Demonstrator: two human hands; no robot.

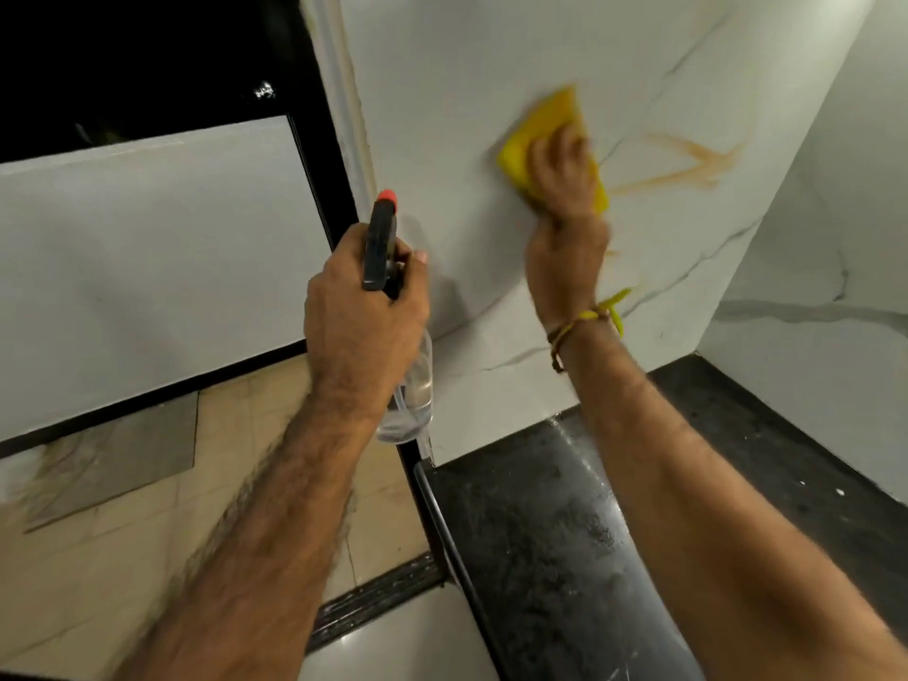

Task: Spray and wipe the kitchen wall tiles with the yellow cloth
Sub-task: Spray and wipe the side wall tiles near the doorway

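My right hand (562, 189) presses a folded yellow cloth (540, 125) flat against the white marble-look wall tile (467, 66); both are blurred by motion. My left hand (363, 317) holds a clear spray bottle (415, 405) with a black trigger head and a red nozzle tip (386, 195), raised in front of the tile's left part and pointing up. An orange-brown vein pattern (688, 164) runs across the tile to the right of the cloth.
A black granite counter (565, 533) lies below the tiled wall and meets a second tiled wall (835, 238) at the right. To the left, a black-framed opening (324, 189) shows a white panel (147, 262) and beige floor tiles (123, 557) lower down.
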